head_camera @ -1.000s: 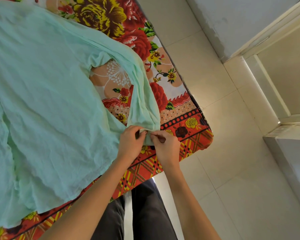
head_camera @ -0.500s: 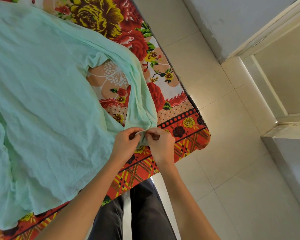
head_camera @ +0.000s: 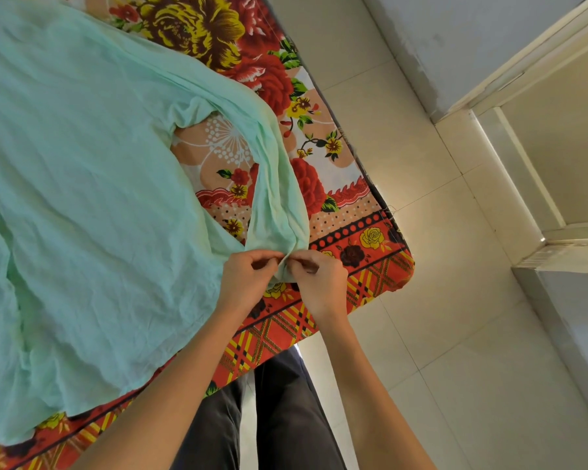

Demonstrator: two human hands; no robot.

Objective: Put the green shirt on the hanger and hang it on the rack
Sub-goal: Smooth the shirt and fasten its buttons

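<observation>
A pale green shirt (head_camera: 92,205) lies spread flat over a bed covered with a red floral sheet (head_camera: 364,242). One sleeve runs down toward the bed's near corner. My left hand (head_camera: 248,279) and my right hand (head_camera: 319,283) meet at the sleeve's cuff, both pinching the cuff fabric between fingers and thumbs. No hanger or rack is in view.
The bed's corner (head_camera: 404,266) sits just right of my hands, with pale tiled floor (head_camera: 455,334) beyond it. My legs in dark trousers (head_camera: 286,418) stand against the bed's near edge. A cream door frame (head_camera: 523,147) and wall rise at the right.
Both hands stay pinched on the sleeve cuff, working it slightly. The view has shifted a little; the shirt lies as before.
</observation>
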